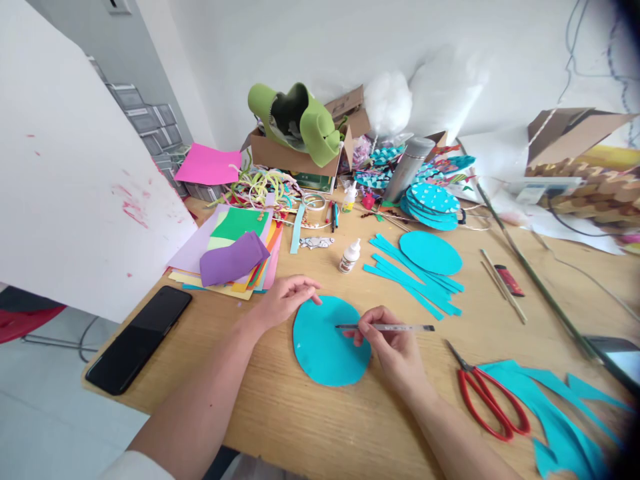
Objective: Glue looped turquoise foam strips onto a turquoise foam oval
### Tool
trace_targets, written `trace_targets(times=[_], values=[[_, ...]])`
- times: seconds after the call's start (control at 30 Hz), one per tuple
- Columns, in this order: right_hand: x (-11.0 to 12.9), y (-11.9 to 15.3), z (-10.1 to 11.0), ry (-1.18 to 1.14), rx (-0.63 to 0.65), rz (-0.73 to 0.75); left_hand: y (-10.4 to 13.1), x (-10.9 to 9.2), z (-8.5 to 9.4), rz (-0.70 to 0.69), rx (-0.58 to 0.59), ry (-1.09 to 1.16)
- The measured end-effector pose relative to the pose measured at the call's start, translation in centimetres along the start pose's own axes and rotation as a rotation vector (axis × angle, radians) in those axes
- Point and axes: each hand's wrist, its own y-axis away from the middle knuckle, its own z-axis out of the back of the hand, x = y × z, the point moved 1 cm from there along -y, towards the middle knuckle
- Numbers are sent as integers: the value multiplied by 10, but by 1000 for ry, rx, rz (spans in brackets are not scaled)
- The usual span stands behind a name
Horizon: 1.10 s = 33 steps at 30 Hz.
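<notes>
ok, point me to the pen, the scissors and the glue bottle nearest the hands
pen (400, 327): head view, middle of the bare barrel right of the right hand.
scissors (487, 399): head view, red handle loops.
glue bottle (349, 257): head view, white body, just above the blue oval.

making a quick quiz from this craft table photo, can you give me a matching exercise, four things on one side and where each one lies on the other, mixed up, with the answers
Things
1. red-handled metal scissors
2. black flat smartphone
3. small white plastic glue bottle
4. teal foam oval sheet

Places
A. near the table's left edge, beside the stack of coloured paper sheets
B. under the fingertips of the left hand, with the right hand holding a thin pen over it
C. to the right of the right hand, next to teal foam offcuts
D. standing left of the cut teal foam strips

Pairs: 1-C, 2-A, 3-D, 4-B
</notes>
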Motion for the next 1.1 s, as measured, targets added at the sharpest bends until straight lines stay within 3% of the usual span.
trace_targets(times=[0.23,0.7,1.1], values=[[0,0,-3,123,-8,8,8,-14,-2,3,183,-71],[-1,1,-8,261,13,-4,7,-9,-4,-75,197,-137],[-8,0,-7,292,29,-14,6,-7,-4,17,257,-112]])
